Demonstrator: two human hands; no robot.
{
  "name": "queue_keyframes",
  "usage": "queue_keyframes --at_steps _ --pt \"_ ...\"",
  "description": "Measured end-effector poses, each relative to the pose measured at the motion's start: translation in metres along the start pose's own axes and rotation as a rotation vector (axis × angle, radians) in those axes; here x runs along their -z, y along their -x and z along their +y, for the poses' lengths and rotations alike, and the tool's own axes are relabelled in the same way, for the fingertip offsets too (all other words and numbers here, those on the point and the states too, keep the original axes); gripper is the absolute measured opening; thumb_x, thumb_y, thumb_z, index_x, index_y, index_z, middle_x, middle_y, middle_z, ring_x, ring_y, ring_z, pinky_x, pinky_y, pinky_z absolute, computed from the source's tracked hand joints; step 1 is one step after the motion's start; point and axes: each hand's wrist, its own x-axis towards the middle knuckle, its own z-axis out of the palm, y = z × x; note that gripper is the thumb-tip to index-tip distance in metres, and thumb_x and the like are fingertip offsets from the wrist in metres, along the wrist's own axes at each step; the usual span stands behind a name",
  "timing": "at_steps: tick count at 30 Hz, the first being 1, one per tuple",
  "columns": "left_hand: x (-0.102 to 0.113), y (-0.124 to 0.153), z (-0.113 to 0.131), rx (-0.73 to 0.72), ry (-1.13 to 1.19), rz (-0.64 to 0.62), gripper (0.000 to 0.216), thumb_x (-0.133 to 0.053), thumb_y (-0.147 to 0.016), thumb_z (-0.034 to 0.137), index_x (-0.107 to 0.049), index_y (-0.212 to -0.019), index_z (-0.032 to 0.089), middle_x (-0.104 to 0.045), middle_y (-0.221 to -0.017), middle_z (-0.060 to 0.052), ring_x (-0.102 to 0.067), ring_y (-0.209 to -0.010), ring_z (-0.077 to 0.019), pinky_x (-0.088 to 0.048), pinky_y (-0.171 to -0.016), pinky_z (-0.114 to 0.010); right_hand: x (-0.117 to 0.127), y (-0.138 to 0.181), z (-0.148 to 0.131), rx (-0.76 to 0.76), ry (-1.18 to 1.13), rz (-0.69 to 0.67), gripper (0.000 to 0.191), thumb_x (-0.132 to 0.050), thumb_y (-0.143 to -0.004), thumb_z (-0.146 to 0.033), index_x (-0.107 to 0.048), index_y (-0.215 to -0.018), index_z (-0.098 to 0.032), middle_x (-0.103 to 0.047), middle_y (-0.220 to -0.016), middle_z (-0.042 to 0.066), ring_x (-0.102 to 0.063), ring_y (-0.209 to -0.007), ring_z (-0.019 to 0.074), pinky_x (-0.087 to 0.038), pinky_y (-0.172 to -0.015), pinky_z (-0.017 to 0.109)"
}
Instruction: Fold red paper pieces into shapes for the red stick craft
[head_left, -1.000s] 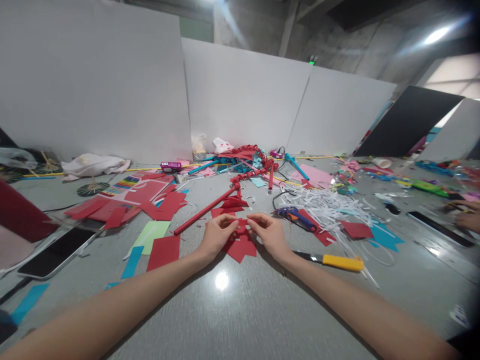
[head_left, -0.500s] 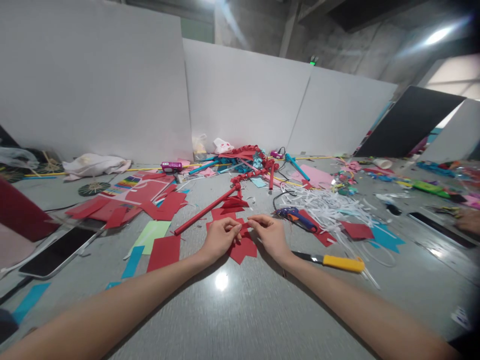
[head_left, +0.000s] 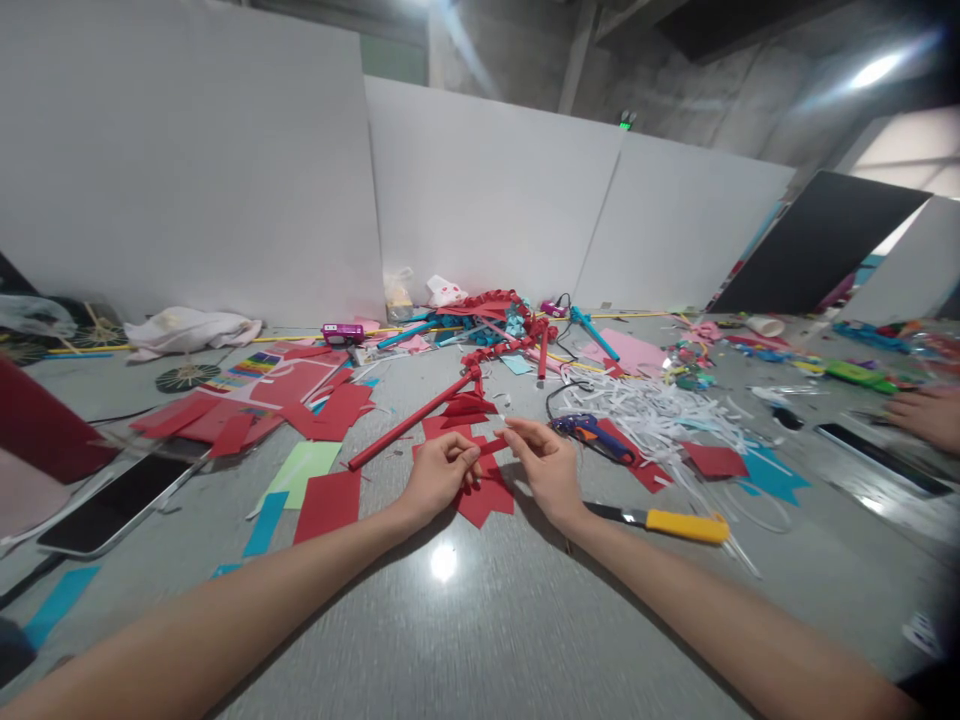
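Note:
My left hand (head_left: 439, 472) and my right hand (head_left: 546, 464) meet over a red paper cut-out (head_left: 486, 494) lying on the grey table (head_left: 480, 610). Both pinch the two ends of a small red paper strip (head_left: 491, 446) held between them, fingers curled. A long red paper tube (head_left: 411, 420) lies just beyond my left hand. A blue glue gun (head_left: 592, 433) sits past my right hand, and a yellow-handled knife (head_left: 664, 521) lies beside my right wrist.
Red paper pieces (head_left: 300, 400) and a phone (head_left: 112, 505) lie at the left. A white shredded-paper heap (head_left: 660, 415), a second phone (head_left: 881, 457) and another person's hand (head_left: 926, 415) are at the right. White boards (head_left: 487, 190) stand behind a pile of craft scraps (head_left: 491, 315).
My hands have drawn slightly apart, stretching the small red strip between them. The other person's hand at the right edge has moved further into view.

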Motion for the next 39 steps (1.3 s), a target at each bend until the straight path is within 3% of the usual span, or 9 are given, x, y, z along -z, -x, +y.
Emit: queue_keyframes --at_steps 3,7,14,19,26,33,39 --pt "0.0 0.001 0.003 -0.011 0.025 -0.008 0.032 -0.068 -0.087 0.046 -0.058 -0.077 0.017 -0.068 -0.064 -0.004 -0.058 -0.051 -0.0124 -0.045 -0.05 -0.023 0.0 0.0 0.001 -0.033 0.023 -0.076 0.037 -0.076 -0.084 -0.047 -0.072 -0.108 -0.019 -0.075 -0.089 0.005 -0.066 -0.076 0.0193 -0.051 -0.066 0.03" --pt "-0.001 0.003 0.005 -0.023 0.025 -0.046 0.034 -0.068 -0.088 0.048 -0.058 -0.079 0.017 -0.069 -0.066 -0.004 -0.059 -0.051 -0.0123 -0.045 -0.049 -0.022 0.0 0.001 0.003 -0.117 0.154 -0.154 0.046 -0.072 -0.084 -0.058 -0.066 -0.065 -0.016 -0.054 -0.053 -0.002 -0.044 -0.048 0.0118 -0.033 -0.047 0.026" --pt "-0.002 0.002 0.001 -0.043 0.017 -0.079 0.035 -0.065 -0.09 0.05 -0.056 -0.08 0.018 -0.07 -0.067 -0.005 -0.06 -0.05 -0.0129 -0.048 -0.049 -0.023 0.0 0.002 -0.006 -0.004 0.217 -0.049 0.046 -0.064 -0.091 -0.056 -0.066 -0.064 -0.018 -0.056 -0.058 0.0 -0.045 -0.054 0.0139 -0.034 -0.052 0.027" --pt "-0.001 0.002 -0.001 -0.046 0.023 -0.087 0.034 -0.065 -0.091 0.05 -0.055 -0.081 0.018 -0.07 -0.068 -0.005 -0.061 -0.051 -0.0131 -0.049 -0.049 -0.024 0.001 0.004 -0.006 0.05 0.161 -0.037 0.035 -0.062 -0.094 -0.05 -0.073 -0.083 -0.019 -0.062 -0.07 0.001 -0.054 -0.065 0.0164 -0.042 -0.062 0.027" --pt "0.0 0.004 0.002 -0.055 0.0 -0.144 0.033 -0.063 -0.092 0.048 -0.054 -0.081 0.018 -0.069 -0.066 -0.004 -0.06 -0.051 -0.0126 -0.049 -0.05 -0.024 -0.001 0.005 0.0 -0.075 0.122 -0.262 0.039 -0.068 -0.087 -0.055 -0.075 -0.086 -0.017 -0.068 -0.073 0.003 -0.056 -0.062 0.0154 -0.044 -0.058 0.027" --pt "-0.002 0.006 0.007 -0.044 -0.032 -0.15 0.035 -0.062 -0.093 0.049 -0.052 -0.08 0.018 -0.069 -0.065 -0.004 -0.06 -0.05 -0.0129 -0.049 -0.05 -0.024 0.0 0.002 0.002 -0.065 0.187 -0.071 0.045 -0.064 -0.09 -0.058 -0.071 -0.075 -0.016 -0.056 -0.059 -0.001 -0.046 -0.054 0.0134 -0.037 -0.051 0.026" --pt "-0.001 0.004 0.004 -0.054 -0.026 -0.142 0.034 -0.062 -0.093 0.048 -0.053 -0.08 0.018 -0.069 -0.065 -0.004 -0.06 -0.051 -0.0125 -0.048 -0.051 -0.023 0.001 0.002 0.005 -0.044 0.147 -0.064 0.049 -0.054 -0.097 -0.058 -0.066 -0.072 -0.017 -0.052 -0.06 -0.001 -0.044 -0.055 0.0129 -0.035 -0.053 0.026"
